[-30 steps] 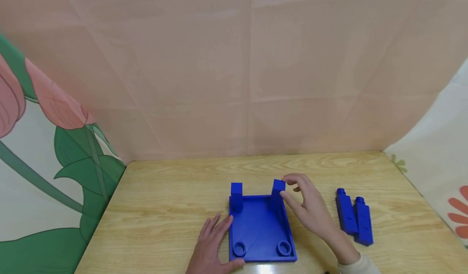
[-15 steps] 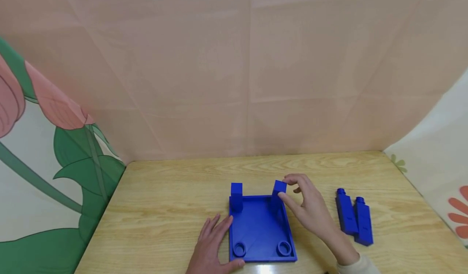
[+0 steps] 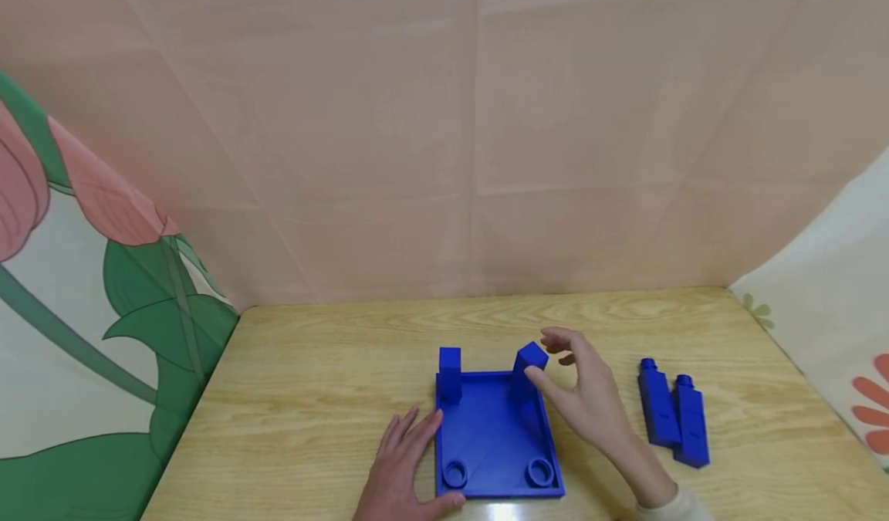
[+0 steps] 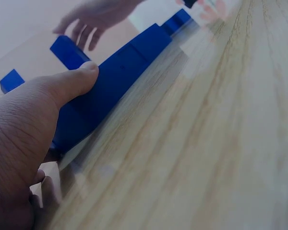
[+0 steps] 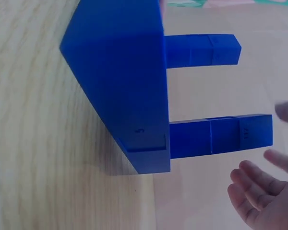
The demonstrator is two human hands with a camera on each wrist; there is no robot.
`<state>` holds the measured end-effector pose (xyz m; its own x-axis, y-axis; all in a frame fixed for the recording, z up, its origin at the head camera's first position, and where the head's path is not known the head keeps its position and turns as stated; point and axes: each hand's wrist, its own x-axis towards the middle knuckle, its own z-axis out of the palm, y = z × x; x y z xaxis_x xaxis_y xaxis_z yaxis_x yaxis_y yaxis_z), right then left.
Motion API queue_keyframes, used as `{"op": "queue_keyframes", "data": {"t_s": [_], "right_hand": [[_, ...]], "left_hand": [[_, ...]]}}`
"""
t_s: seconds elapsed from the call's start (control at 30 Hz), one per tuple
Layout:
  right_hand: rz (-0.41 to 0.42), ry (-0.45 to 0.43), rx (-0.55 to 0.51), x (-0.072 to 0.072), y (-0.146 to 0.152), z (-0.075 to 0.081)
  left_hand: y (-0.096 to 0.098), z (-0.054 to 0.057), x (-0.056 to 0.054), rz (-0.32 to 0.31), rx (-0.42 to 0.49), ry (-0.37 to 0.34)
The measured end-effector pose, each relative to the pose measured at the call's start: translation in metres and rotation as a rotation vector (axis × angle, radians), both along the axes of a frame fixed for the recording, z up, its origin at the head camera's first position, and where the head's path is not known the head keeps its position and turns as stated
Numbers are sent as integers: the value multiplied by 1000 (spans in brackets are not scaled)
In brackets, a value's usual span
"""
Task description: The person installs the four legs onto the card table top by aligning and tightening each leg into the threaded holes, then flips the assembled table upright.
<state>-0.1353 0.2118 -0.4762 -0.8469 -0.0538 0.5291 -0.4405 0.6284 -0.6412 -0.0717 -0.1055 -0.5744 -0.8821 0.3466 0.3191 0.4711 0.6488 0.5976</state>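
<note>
My left hand (image 3: 397, 471) holds a shallow blue tray (image 3: 496, 496) at its front left corner, thumb along the front rim and fingers on the left side. Its thumb lies over the blue wall in the left wrist view. At the tray's back corners stand two blue square posts, the left post (image 3: 450, 374) and the right post (image 3: 529, 370). My right hand (image 3: 589, 394) is spread around the right post's top; its thumb overlaps the post in the head view. In the right wrist view a gap shows between the fingers (image 5: 252, 184) and that post.
Two more blue posts with round pegs, a left one (image 3: 658, 409) and a right one (image 3: 691, 427), lie side by side on the wooden table (image 3: 312, 382). Two round sockets (image 3: 454, 473) sit in the tray's front corners. A pink cloth (image 3: 389, 158) hangs behind.
The right post has turned about its upright axis, so a corner now faces forward. My right hand's index finger has drawn off its top. My left hand and the tray have kept still.
</note>
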Motion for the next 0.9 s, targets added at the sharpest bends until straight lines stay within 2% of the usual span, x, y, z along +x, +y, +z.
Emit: {"op": "queue_keyframes", "data": {"t_s": [0.13, 0.23, 0.63, 0.9], "right_hand": [[67, 31, 30, 0, 5, 2], [73, 26, 46, 0, 6, 2], [20, 100, -12, -3, -3, -4], [-62, 110, 26, -1, -7, -10]], "left_hand": [[0, 2, 0, -3, 6, -18], [0, 3, 0, 0, 7, -41], [0, 0, 0, 1, -2, -6], [1, -1, 1, 18, -16, 4]]}}
